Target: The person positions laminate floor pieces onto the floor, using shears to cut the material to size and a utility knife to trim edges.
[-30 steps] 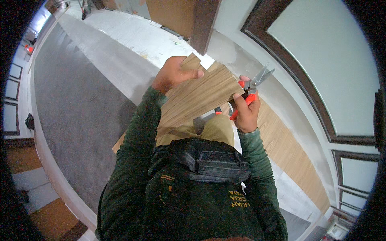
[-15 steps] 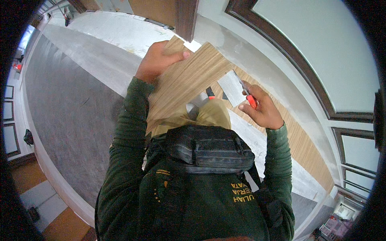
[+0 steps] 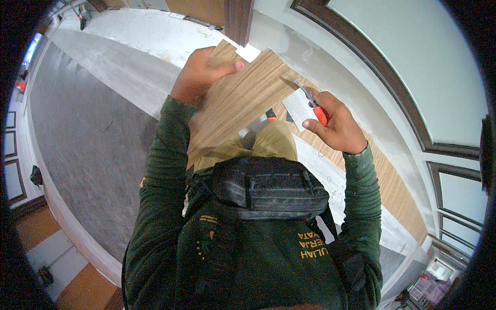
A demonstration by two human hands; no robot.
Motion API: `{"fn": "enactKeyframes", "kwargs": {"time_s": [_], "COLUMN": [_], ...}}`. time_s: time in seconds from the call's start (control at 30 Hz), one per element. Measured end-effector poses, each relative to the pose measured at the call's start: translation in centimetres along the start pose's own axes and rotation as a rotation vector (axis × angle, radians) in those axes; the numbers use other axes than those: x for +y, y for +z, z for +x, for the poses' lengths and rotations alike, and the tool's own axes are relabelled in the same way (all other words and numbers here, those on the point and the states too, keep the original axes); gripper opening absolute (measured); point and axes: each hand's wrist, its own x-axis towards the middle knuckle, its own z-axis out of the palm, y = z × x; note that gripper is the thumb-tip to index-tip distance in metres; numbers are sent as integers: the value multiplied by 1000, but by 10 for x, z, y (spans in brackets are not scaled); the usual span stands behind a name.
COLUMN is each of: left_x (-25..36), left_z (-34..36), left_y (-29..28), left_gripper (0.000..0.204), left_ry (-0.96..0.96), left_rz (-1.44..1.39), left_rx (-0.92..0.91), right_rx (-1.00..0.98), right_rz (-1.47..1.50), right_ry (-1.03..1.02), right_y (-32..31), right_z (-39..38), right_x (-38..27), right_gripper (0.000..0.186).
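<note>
My left hand (image 3: 199, 76) grips a wood-grain floor plank (image 3: 240, 98) by its far left edge, thumb on top and fingers hidden beneath. The plank is tilted up over my knees, and a stepped notch is cut into its far end. Closed around a red-handled cutting tool (image 3: 320, 114) is my right hand (image 3: 336, 121). Its slim metal end points at the plank's right corner, and I cannot tell whether it touches. Below that corner lies a small pale rectangular piece (image 3: 299, 109), partly behind the tool and my hand.
Laid wood-grain planks (image 3: 398, 199) run along the wall at right. A grey sheet (image 3: 93, 134) covers the floor at left. A brown door frame post (image 3: 240, 20) stands ahead, beside panelled walls (image 3: 413, 67). A black bag (image 3: 268, 188) hangs at my waist.
My right hand has moved slightly up with the tool, whose metal end now overlaps the plank's corner in view. The plank and my left hand have shifted a little upward.
</note>
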Motion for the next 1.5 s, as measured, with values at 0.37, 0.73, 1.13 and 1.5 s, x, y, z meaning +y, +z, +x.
{"fn": "enactKeyframes", "kwargs": {"time_s": [0.37, 0.73, 1.13, 1.5], "left_x": [8, 7, 13, 3], "left_z": [0, 0, -4, -5], "left_y": [-2, 0, 1, 0], "left_gripper": [37, 39, 40, 36], "left_ry": [32, 48, -8, -69], "left_rz": [84, 88, 96, -72], "left_rx": [-32, -48, -45, -21], "right_rx": [54, -18, -148, -112], "right_rz": [3, 82, 116, 75], "right_ry": [-64, 18, 61, 142], "right_y": [-1, -3, -14, -11], "right_z": [0, 2, 6, 2], "right_x": [3, 14, 10, 4], "right_gripper": [65, 65, 66, 59]}}
